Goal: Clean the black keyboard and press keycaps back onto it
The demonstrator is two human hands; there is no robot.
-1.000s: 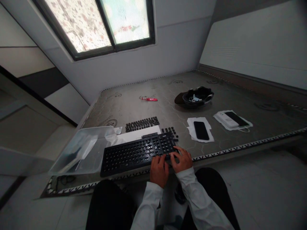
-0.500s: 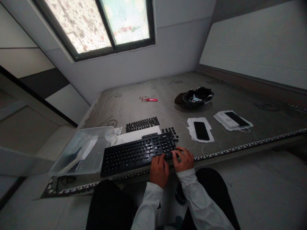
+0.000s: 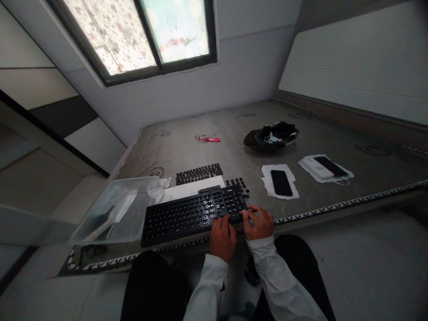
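Note:
A black keyboard point(image 3: 180, 218), its keycaps off over much of it, lies at the front edge of the mattress. My left hand point(image 3: 223, 238) grips its front edge right of the middle, fingers bent over the rim. My right hand point(image 3: 259, 224) is at the near right corner, thumb and fingers closed around that corner; anything small between the fingertips is hidden. Behind the keyboard, loose black keycaps point(image 3: 199, 173) stand in rows, and a smaller group of keycaps point(image 3: 238, 183) sits by its right end. A white sheet point(image 3: 194, 186) is partly under the keyboard.
A clear plastic bin point(image 3: 133, 223) holding papers stands at left. To the right are a phone point(image 3: 281, 183) on white paper and a white device point(image 3: 319, 168) beside a second phone point(image 3: 331, 166). Farther back lie a cap point(image 3: 276, 136) and a red item point(image 3: 210, 139).
My right hand has shifted slightly right at the keyboard's corner. My left hand and the keyboard look almost the same; the whole view has moved very slightly.

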